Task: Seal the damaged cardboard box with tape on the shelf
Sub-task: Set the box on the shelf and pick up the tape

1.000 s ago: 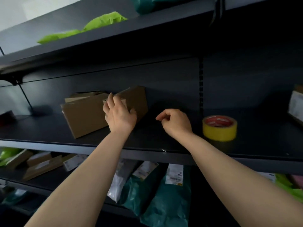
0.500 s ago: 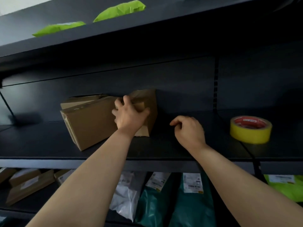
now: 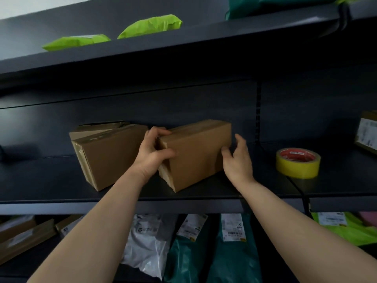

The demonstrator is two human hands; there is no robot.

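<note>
Nearest, below the shelf edge, dark green mailer bags and a white mailer bag hang or lean on a lower level. Both bare forearms reach up over them to the dark shelf. On it a cardboard box sits at an angle, between the two hands. The left hand grips the box's left end, fingers curled over the top edge and thumb on the front face. The right hand is spread with straight fingers at the box's right end, its thumb at the front corner. Just left of the left hand stands a second box, its top flaps slightly lifted. A yellow tape roll lies flat on the shelf, right of the right hand and apart from it. Lime green bags lie on the shelf above.
</note>
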